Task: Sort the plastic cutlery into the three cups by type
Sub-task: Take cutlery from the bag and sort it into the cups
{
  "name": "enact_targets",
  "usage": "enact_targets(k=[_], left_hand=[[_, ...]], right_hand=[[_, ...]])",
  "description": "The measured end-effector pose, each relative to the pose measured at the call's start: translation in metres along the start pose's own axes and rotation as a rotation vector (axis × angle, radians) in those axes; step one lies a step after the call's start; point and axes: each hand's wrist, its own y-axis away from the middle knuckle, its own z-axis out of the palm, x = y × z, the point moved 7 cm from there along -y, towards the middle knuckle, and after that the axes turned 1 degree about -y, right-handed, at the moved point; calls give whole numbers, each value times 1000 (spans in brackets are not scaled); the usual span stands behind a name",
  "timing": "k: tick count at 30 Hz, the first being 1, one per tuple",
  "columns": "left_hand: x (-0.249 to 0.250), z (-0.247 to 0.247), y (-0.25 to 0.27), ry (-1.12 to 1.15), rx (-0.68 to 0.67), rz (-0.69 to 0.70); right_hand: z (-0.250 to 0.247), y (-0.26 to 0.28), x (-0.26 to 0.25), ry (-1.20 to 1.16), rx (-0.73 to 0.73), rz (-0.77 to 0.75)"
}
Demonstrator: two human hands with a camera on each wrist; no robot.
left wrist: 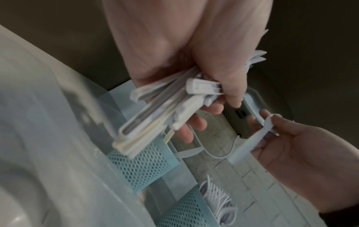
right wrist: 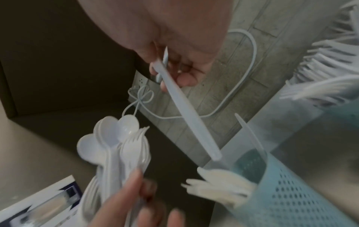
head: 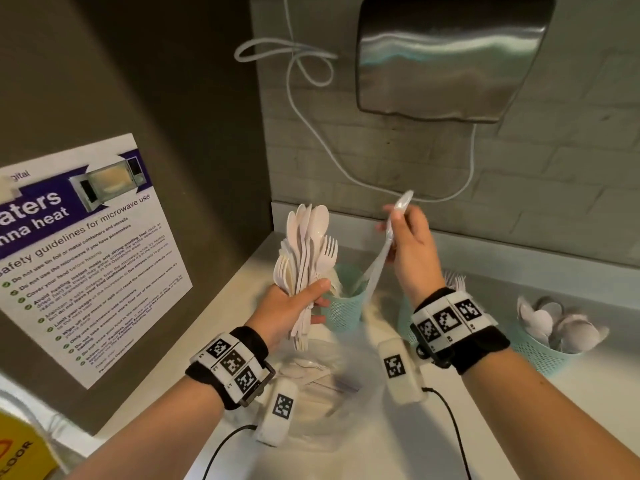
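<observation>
My left hand (head: 311, 299) grips a fanned bundle of white plastic spoons and forks (head: 308, 251), heads up; their handle ends (left wrist: 155, 119) stick out below the fist. My right hand (head: 398, 230) pinches a single white knife (head: 384, 247) near its blade, handle end slanting down over the left teal mesh cup (head: 343, 313), which holds knives (right wrist: 219, 184). The middle cup (head: 403, 320), with forks (head: 457, 280), is mostly hidden behind my right wrist. The right cup (head: 540, 355) holds spoons (head: 554, 323).
A clear plastic bag (head: 318, 379) with more cutlery lies on the white counter below my hands. A microwave safety poster (head: 86, 254) covers the left wall. A steel dispenser (head: 450, 57) and a looped white cable (head: 311, 109) hang on the tiled back wall.
</observation>
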Motion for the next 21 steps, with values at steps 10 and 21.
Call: enact_targets(k=[10,21], left_hand=[[5,4,-7,-51,7,64],[4,-1,-8,-145,191,175]], right_hand=[[30,-5,56,688,-238,-94],[27,8,17,531,-128,-132]])
